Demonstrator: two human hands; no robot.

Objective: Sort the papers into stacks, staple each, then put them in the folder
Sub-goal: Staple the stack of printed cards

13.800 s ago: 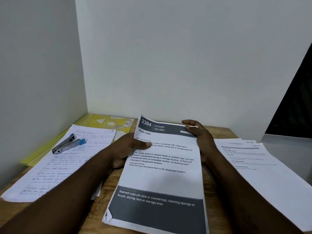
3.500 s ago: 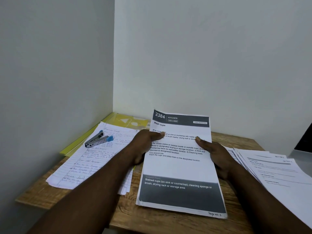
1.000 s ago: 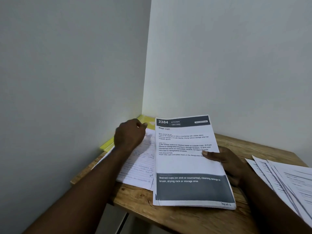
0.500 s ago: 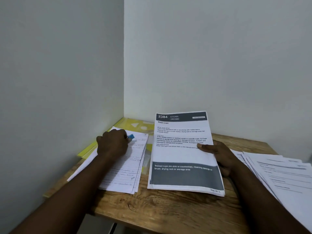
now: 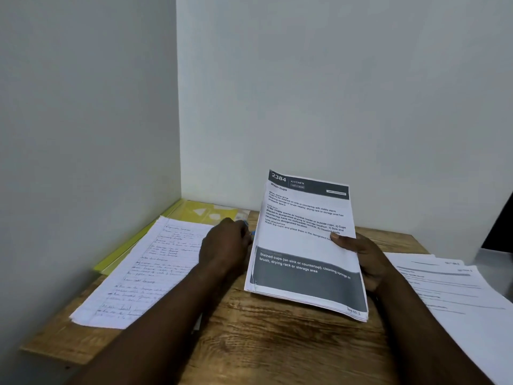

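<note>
My right hand (image 5: 361, 257) grips the right edge of a printed stack (image 5: 302, 240) headed "2384 KITCHEN", thumb on top, and holds it tilted up off the wooden table (image 5: 277, 343). My left hand (image 5: 224, 245) is curled round the stapler (image 5: 246, 225), of which only blue bits show past my fingers, just left of the printed stack. A stack of handwritten lined pages (image 5: 144, 270) lies on the left. The yellow folder (image 5: 205, 213) lies under it in the back corner.
Another spread of printed sheets (image 5: 449, 287) lies on the right, running past the table's edge. Grey walls close in the left and back sides. A dark object (image 5: 502, 226) stands at the far right.
My left hand left the printed stack, reached the stapler on the handwritten pages, closed on it and carried it right towards the stack. My right hand has tilted the stack up.
</note>
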